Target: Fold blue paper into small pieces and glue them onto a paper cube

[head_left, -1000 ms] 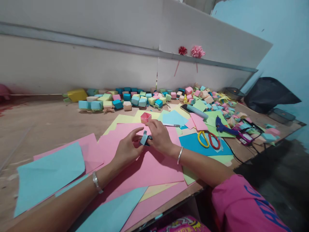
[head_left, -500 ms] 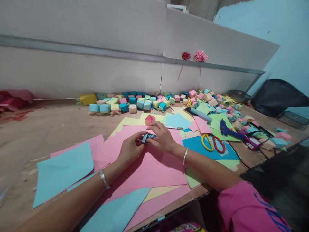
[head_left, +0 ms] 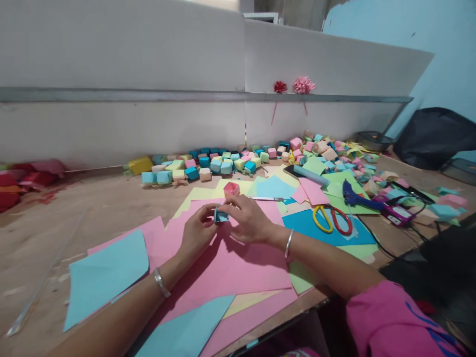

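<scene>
A small folded piece of blue paper [head_left: 220, 215] is pinched between both my hands above a large pink sheet [head_left: 230, 258]. My left hand [head_left: 199, 232] grips its left side with thumb and fingers. From the right, my right hand [head_left: 248, 219] closes its fingertips on the same piece. Both wrists carry a silver bangle. A small open pink paper box [head_left: 231, 188] stands just beyond my right hand's fingers.
Loose coloured sheets cover the wooden table [head_left: 74, 208]. A row of small paper cubes [head_left: 208, 164] lines the back wall. Yellow-and-red scissors [head_left: 330, 220], a blue glue gun [head_left: 355, 198] with cable and a phone [head_left: 397, 214] lie to the right. A dark bag [head_left: 435, 136] sits far right.
The blue piece has been turned and folded between my fingers, from a flat strip into a small box-like shape. Both hands stayed over the pink sheet; the camera shifted slightly.
</scene>
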The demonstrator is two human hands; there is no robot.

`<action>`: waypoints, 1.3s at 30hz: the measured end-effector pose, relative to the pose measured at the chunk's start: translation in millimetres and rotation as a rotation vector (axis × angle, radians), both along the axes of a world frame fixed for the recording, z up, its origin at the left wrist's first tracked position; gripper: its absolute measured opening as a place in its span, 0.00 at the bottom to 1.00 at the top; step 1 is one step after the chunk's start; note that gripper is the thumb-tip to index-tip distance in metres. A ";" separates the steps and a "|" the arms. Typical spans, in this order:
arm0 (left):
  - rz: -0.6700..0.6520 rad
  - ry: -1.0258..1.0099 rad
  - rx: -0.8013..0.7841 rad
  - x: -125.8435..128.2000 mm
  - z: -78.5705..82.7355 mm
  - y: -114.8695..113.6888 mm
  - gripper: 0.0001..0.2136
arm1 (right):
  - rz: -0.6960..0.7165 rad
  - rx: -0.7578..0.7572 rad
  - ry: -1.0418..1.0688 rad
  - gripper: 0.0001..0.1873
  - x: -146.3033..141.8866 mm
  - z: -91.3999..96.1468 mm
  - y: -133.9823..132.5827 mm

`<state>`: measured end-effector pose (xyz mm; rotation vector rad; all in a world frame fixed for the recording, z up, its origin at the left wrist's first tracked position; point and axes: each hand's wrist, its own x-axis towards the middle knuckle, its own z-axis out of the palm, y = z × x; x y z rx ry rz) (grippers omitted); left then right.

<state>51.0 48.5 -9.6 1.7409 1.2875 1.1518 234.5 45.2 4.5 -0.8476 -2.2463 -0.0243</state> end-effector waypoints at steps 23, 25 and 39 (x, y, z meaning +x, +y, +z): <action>0.091 0.083 0.177 -6.5 3.7 1.5 0.15 | -0.018 0.156 0.122 0.06 2.0 -7.4 -2.0; 0.045 0.192 0.164 -7.3 2.1 3.1 0.13 | -0.033 0.087 0.188 0.06 2.2 -7.2 -0.4; -0.071 0.146 0.381 3.8 9.5 -5.5 0.08 | -0.026 -0.262 0.286 0.06 -1.9 -21.2 8.5</action>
